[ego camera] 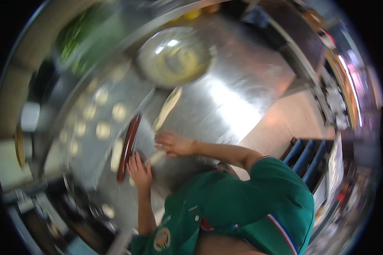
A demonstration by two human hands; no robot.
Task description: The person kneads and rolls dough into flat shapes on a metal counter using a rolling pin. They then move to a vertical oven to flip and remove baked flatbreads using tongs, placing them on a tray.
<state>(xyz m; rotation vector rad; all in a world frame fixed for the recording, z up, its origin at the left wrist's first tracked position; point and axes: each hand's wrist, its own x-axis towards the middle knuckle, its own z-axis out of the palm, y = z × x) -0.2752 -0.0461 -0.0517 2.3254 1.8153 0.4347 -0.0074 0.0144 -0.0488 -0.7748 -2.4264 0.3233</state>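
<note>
My left hand (140,173) lies palm down with its fingers extended, beside the lower half of a dark red-brown rolling pin (129,148). Whether the fingertips touch the pin cannot be told. My right hand (175,145), fingers a little apart, hovers over or rests on the steel worktop (198,108). Between both hands is a pale piece of dough (155,157), partly hidden. A long dough strip (167,108) stretches from near my right fingers towards a large metal bowl (175,57) with yellow residue inside. Left of the pin lies a short dough strip (116,154).
Several round dough pieces (102,130) sit on the left, on what looks like a plastic-covered surface (99,162). Green leafy produce (79,41) is beyond the worktop's far-left edge. A dark crate with blue slats (303,156) stands right, by the tiled floor (274,127).
</note>
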